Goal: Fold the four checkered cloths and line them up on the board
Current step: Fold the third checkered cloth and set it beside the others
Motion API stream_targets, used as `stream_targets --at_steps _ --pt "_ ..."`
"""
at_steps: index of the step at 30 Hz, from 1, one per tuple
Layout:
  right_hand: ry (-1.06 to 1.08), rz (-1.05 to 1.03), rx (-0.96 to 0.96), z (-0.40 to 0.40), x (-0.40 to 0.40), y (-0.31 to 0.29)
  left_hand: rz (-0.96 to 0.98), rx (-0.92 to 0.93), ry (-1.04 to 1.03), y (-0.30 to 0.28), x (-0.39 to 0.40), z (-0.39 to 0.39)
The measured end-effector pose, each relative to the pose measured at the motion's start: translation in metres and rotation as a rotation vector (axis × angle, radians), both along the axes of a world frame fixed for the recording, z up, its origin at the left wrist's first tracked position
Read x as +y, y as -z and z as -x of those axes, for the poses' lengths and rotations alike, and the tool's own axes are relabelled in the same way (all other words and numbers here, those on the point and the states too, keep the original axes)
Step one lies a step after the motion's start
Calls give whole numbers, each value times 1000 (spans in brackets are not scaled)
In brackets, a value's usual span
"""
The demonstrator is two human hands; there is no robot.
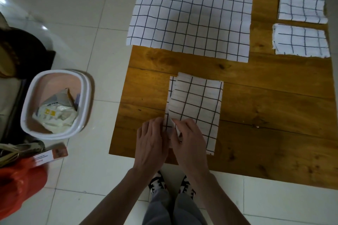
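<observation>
The half-folded cloth [195, 109] lies on the near-centre of the board [265, 115], its layers slightly offset along the left edge. Both hands work at its near-left corner: the left hand [151, 142] rests with its fingers on the edge, and the right hand [188, 139] pinches a small turned-up flap of the corner (exact finger contact is partly hidden).

Handling: the fabric appears thin, light and limp. It will not hold a crease by itself and should shift easily on the smooth wood. Take hold at two corners of one edge, carry that edge over, then press flat.

Status: two folded cloths [302, 8] [300, 42] sit one behind the other at the far right of the board, just apart. One open cloth [190, 18] lies at the far left, overhanging the board's far-left corner.

Surroundings: a white bin [54, 104] holding wrappers stands on the tiled floor [91, 14] to the left, near a small box [51, 155] and an orange bag [20, 188]. Nothing obstructs the free space near the two folded cloths.
</observation>
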State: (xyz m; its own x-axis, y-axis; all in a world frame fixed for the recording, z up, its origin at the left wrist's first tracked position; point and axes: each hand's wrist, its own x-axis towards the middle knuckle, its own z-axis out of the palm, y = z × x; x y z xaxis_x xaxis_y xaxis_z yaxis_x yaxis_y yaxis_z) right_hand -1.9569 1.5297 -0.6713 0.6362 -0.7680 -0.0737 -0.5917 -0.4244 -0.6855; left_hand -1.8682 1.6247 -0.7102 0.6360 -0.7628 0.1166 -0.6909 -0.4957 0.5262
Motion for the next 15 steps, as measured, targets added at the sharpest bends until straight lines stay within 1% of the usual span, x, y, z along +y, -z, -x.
stream_targets --at_steps 2,7,12,15 --pt "-44 -9 26 2 3 1 1 -14 21 -2 -1 -1" --pt "-98 8 93 17 11 8 -75 -73 132 2 8 -4" --pt "-162 -71 151 29 9 8 -42 -17 149 1 15 -4" --pt "-246 -19 156 35 0 1 -33 44 130 -4 16 -3"
